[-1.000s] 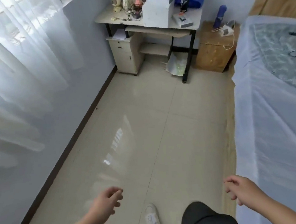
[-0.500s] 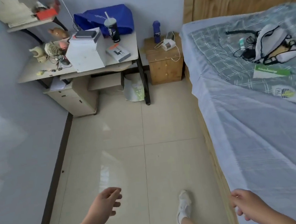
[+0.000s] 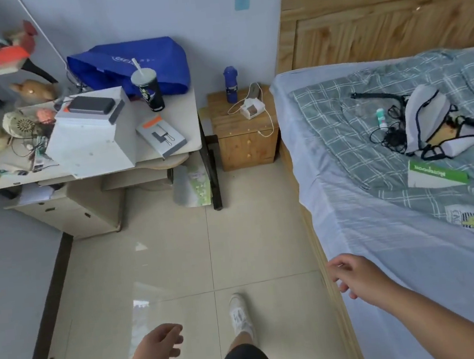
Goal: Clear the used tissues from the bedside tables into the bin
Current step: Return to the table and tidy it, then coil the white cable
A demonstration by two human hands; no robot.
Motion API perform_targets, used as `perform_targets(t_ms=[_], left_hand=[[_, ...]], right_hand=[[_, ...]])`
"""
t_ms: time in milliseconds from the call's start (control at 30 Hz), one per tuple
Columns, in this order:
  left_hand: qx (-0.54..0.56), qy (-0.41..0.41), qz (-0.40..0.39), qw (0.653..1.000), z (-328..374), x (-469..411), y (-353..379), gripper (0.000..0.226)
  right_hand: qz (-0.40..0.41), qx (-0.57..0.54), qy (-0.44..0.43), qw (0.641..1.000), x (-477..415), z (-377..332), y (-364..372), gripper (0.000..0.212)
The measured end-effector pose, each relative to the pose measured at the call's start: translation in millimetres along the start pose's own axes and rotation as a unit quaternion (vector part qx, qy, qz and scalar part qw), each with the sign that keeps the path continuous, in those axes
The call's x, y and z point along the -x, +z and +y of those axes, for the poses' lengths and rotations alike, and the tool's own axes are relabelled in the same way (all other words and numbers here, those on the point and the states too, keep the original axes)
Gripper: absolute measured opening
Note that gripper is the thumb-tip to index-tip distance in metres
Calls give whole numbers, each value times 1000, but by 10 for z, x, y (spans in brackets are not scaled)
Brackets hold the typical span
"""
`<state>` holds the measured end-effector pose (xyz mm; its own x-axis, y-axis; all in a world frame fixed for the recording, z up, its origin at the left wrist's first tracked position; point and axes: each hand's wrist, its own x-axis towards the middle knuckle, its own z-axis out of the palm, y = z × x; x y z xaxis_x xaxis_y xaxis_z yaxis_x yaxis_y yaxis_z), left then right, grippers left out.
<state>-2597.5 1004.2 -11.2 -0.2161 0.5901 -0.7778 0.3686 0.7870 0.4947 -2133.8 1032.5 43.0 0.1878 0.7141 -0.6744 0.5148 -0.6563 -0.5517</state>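
Wooden bedside table [image 3: 245,146], at the far wall between the white table [image 3: 187,117] and the bed [image 3: 382,237]. It carries a blue bottle [image 3: 231,85] and a white corded object [image 3: 252,110]; I cannot tell whether any tissue lies there. My left hand [image 3: 159,345] hangs over the floor [image 3: 179,258] and my right hand [image 3: 357,277] is at the bed edge, each grip released and empty.

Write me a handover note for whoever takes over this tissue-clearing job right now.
Left hand: open, empty, over the floor.
Right hand: open, empty, by the bed edge.
Bedside table ahead, between desk and bed, holds a blue bottle and a white corded item; no tissue discernible on it from here. No bin in view.
Done: nothing visible.
Left: reach the table, collect tissues, find the bin.
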Motion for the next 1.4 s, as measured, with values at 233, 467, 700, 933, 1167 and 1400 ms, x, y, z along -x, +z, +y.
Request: perform_targets(t_ms=[233, 467, 700, 933, 1167, 1400], left_hand=[[-69, 86, -47, 993, 1875, -865, -209, 14], [-84, 150, -67, 983, 3581, -1519, 37, 17], [-103, 83, -46, 990, 4485, -2045, 326, 14], [-121, 34, -49, 991, 5106, -2427, 465, 14], [-103, 32, -61, 992, 6013, -3354, 590, 15], [-143, 92, -95, 981, 7304, -4486, 553, 17]], right_hand=[[-4, -23, 113, 993, -572, -262, -220, 15], [10, -96, 181, 979, -1343, -476, -598, 14], [1, -111, 183, 977, -2774, -902, -1427, 14], [8, -75, 74, 994, -4241, -2415, -2562, 13], [20, -64, 15, 998, -5308, -3716, -3041, 9], [2, -8, 57, 998, -6124, -4084, -3025, 12]])
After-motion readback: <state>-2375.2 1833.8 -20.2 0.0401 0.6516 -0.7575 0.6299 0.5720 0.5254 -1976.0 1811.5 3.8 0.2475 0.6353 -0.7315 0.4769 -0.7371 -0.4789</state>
